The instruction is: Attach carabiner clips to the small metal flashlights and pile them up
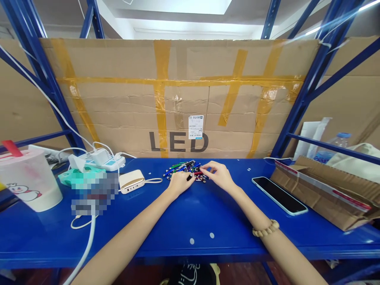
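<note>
A small heap of slim, shiny, pen-like pieces [178,168] in blue, green, red and black with silvery parts lies on the blue tabletop near the cardboard. My left hand [179,183] rests against the heap's near side, its fingers curled in; a small dark piece shows by the thumb, too small to name. From the right, my right hand [219,175] reaches to the heap's edge beside a red piece. Its thumb and forefinger come together in a pinch, and what lies between them is too small to make out.
To the left stand a drink cup [32,178], a tissue pack [81,174], a power strip [111,162] and a cream power bank [132,181]. At right lie a phone [280,195] and an open cardboard box [323,194]. Taped cardboard [133,111] closes the back between blue posts.
</note>
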A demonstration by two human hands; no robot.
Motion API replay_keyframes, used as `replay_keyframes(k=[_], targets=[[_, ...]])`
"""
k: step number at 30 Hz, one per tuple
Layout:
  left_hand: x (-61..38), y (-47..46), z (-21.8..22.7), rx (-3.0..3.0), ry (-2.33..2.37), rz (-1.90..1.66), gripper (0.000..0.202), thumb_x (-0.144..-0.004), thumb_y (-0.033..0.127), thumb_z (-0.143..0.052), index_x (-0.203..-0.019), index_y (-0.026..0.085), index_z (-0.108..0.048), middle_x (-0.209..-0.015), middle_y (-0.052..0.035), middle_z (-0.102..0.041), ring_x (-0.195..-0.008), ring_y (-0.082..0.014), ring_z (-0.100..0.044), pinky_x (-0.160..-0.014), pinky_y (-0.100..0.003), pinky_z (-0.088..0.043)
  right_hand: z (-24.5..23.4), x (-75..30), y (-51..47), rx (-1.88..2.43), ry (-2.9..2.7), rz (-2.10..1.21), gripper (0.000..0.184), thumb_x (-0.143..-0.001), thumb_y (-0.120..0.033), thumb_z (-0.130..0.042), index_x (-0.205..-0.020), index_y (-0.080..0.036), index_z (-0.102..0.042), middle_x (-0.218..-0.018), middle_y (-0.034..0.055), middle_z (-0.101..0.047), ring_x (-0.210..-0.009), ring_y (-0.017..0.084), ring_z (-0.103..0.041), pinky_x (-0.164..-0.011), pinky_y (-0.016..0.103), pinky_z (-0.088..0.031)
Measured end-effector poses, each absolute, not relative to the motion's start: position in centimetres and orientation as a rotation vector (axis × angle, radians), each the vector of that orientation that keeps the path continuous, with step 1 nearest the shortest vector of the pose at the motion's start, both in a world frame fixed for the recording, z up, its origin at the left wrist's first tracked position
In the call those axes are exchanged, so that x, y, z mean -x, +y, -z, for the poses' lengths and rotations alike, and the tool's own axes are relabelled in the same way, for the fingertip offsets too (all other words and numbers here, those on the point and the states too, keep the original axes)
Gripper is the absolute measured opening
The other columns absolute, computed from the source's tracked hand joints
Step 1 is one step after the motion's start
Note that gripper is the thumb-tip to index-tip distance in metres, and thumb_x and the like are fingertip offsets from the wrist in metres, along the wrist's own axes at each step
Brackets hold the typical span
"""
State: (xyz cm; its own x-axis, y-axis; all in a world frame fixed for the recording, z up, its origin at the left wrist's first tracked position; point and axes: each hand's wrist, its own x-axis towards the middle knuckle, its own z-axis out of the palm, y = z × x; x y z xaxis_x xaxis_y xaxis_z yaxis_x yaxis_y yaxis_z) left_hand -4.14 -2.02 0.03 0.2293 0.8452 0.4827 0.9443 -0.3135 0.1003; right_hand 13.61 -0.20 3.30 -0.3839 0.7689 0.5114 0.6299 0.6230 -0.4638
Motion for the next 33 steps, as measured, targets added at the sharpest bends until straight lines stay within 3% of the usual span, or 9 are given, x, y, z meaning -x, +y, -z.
replay_keyframes(k=[4, 7, 15, 26, 33], targets=[[4.1, -2.0, 0.1, 2.352, -1.574, 0.719, 0.033, -0.091, 0.032, -0.047, -0.065, 0.013, -0.055, -0.061, 0.0013, -0.056, -0.057, -0.0097, -0.054, -0.058, -0.024, -0.045, -3.7, -14.3, -0.2, 1.316, -2.218, -0.155, 0.016, -0.068, -0.039, -0.069, -0.064, -0.023, -0.068, -0.078, 0.0002, -0.065, -0.071, 0.019, -0.059, -0.052, 0.024, -0.032], [4.1, -1.9, 0.3, 2.419, -1.473, 0.722, 0.032, -0.089, 0.031, -0.049, -0.064, 0.013, -0.054, -0.061, 0.0016, -0.055, -0.057, -0.0095, -0.053, -0.059, -0.024, -0.045, -3.4, -14.2, -0.2, 1.417, -2.305, -0.164, 0.013, -0.063, -0.037, -0.073, -0.062, -0.025, -0.068, -0.075, -0.0002, -0.066, -0.073, 0.020, -0.059, -0.052, 0.024, -0.029], [4.2, -1.7, 0.8, 2.513, -1.340, 0.734, 0.029, -0.088, 0.033, -0.051, -0.069, 0.012, -0.056, -0.063, 0.0008, -0.057, -0.059, -0.0103, -0.054, -0.061, -0.026, -0.047, -2.5, -13.9, 0.1, 1.356, -2.353, -0.255, 0.004, -0.070, -0.029, -0.068, -0.066, -0.026, -0.069, -0.082, -0.0037, -0.067, -0.072, 0.014, -0.059, -0.052, 0.022, -0.030], [4.3, -1.8, 0.3, 2.462, -1.521, 0.670, 0.026, -0.088, 0.033, -0.051, -0.076, 0.012, -0.059, -0.071, -0.0013, -0.060, -0.065, -0.0117, -0.057, -0.064, -0.028, -0.048, -2.5, -12.5, -0.4, 0.807, -2.123, -0.436, 0.034, -0.076, -0.049, -0.059, -0.077, -0.016, -0.068, -0.085, 0.0062, -0.063, -0.053, 0.010, -0.056, -0.051, 0.023, -0.046], [4.4, -1.9, 0.1, 2.450, -1.639, 0.617, 0.027, -0.090, 0.035, -0.049, -0.079, 0.012, -0.060, -0.074, -0.0021, -0.061, -0.069, -0.0127, -0.058, -0.068, -0.030, -0.049, -2.1, -12.3, -0.5, 0.658, -2.156, -0.443, 0.025, -0.080, -0.040, -0.058, -0.078, -0.018, -0.070, -0.084, 0.0060, -0.063, -0.059, 0.010, -0.056, -0.052, 0.022, -0.046]])
